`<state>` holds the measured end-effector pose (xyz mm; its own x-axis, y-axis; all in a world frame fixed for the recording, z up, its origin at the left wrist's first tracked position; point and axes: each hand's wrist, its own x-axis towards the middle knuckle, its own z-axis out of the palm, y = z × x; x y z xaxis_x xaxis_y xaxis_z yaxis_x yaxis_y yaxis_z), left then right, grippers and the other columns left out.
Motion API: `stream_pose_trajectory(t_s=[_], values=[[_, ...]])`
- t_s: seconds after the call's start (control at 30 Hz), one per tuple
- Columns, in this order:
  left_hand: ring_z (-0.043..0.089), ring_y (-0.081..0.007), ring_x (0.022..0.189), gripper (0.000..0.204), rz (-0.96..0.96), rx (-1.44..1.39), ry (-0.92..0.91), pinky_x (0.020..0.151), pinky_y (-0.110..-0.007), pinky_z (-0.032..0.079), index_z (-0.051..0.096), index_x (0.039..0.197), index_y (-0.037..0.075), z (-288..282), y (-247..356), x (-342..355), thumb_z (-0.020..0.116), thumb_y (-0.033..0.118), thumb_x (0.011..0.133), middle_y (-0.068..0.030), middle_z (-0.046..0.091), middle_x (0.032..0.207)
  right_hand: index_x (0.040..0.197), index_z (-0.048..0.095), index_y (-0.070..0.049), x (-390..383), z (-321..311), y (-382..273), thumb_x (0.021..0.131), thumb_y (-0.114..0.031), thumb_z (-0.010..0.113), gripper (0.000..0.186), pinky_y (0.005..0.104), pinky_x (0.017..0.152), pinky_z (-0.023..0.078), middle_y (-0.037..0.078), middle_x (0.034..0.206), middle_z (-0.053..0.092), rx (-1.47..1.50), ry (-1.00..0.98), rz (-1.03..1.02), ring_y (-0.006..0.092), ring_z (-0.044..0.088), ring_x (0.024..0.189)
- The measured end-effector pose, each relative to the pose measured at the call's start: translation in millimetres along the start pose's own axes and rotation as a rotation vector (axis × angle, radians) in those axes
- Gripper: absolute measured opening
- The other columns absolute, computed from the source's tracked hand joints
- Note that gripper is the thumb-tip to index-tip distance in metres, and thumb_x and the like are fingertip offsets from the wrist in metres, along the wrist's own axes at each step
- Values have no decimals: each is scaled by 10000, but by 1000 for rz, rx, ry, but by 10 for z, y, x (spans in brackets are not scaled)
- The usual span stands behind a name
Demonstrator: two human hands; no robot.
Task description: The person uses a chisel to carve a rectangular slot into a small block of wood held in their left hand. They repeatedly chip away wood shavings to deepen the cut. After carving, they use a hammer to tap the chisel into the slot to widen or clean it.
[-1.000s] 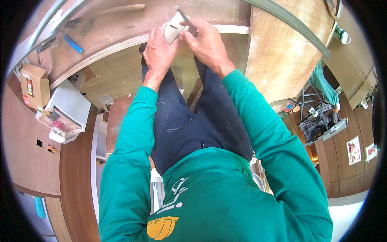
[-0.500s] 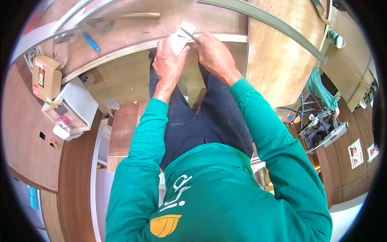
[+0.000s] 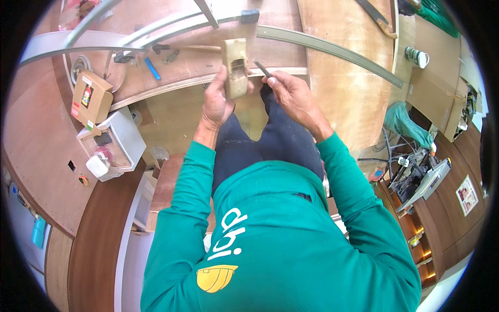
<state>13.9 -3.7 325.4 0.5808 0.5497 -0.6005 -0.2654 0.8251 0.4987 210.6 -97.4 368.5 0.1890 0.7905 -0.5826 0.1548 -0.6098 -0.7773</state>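
My left hand (image 3: 215, 103) is closed round a pale wooden hand plane (image 3: 236, 85), held upright above my knees, with a dark slot in its middle. My thumb lies along its left side and some fingertips show at its right. Just right of the plane, apart from it, my right hand (image 3: 297, 100) pinches a slim dark metal piece (image 3: 261, 67) that points up and left. Its exact kind cannot be made out. Behind both hands runs the front edge of a wooden worktop (image 3: 182, 74).
Metal rails (image 3: 327, 49) arch across the worktop. A blue stick (image 3: 152, 68) and a wooden-handled hammer (image 3: 200, 48) lie at left, a handsaw (image 3: 378, 18) at far right. A cardboard box (image 3: 92, 99) rests on a white box (image 3: 125, 139). Another person's green sleeve (image 3: 437, 18) shows top right.
The plane has turned in my left hand, from its white flat face to the pale side with the slot. My right hand has drawn the dark piece rightward and down, away from the plane.
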Motion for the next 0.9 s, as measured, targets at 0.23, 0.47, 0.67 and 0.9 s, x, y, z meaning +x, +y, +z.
stream_pose_trajectory(t_s=[0.23,0.47,0.67,0.9], values=[[644,-188,793,733,94,-86,-84,701,-344,533,589,1463,-28,535,624,-287,331,596,1178,-60,680,1038,1131,703,11,-450,-362,-1191,1120,-248,578,288,573,801,534,300,945,724,-284,-12,-241,523,690,920],[659,-178,792,673,245,220,-107,690,-346,548,633,1413,-6,883,891,-347,292,536,1205,-83,699,995,1044,700,65,-437,-492,-1571,1105,-197,560,303,561,808,537,313,946,704,-519,-1,-378,520,676,931],[674,-163,753,628,273,625,-78,657,-332,545,692,1273,35,902,919,-250,344,553,1197,-63,719,944,1078,713,113,-300,-619,-1822,1066,-144,571,293,556,754,573,329,882,712,-634,-196,-155,488,721,813],[667,-164,759,701,232,613,-44,668,-323,539,716,1235,29,1011,945,-251,323,607,1182,-74,717,930,1054,703,151,-262,-653,-1872,1095,-153,543,346,442,552,626,192,712,701,22,-261,133,277,765,627]])
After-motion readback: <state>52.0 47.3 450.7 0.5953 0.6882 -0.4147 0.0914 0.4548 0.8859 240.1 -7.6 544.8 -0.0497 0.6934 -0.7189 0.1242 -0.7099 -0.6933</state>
